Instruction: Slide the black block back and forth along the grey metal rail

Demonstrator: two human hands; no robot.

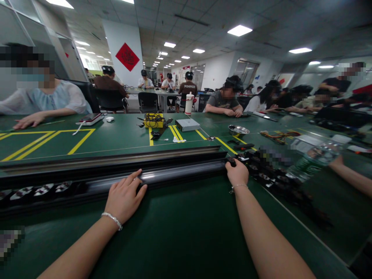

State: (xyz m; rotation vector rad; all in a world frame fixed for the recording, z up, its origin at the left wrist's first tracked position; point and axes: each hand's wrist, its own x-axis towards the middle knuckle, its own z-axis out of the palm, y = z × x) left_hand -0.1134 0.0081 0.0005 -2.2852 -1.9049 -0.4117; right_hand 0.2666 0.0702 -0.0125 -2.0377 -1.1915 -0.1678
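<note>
Bare green surface [188,232] stretched along the near side of the long, glossy black channel [183,171], while a loose cluster of small dark parts [279,176] crowded its right end. The channel ran crosswise under the fingers of the left hand [124,198] and reached the right hand [238,173]. The left lay flat — thumb apart, fingers loosely extended — and the right pinched a small black piece [231,161] at the channel's right end.

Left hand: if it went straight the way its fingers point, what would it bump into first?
Probably the long silver strip, just past the dark bar that the left hand seems to touch. Height is hard to judge here, so it might pass over.
</note>
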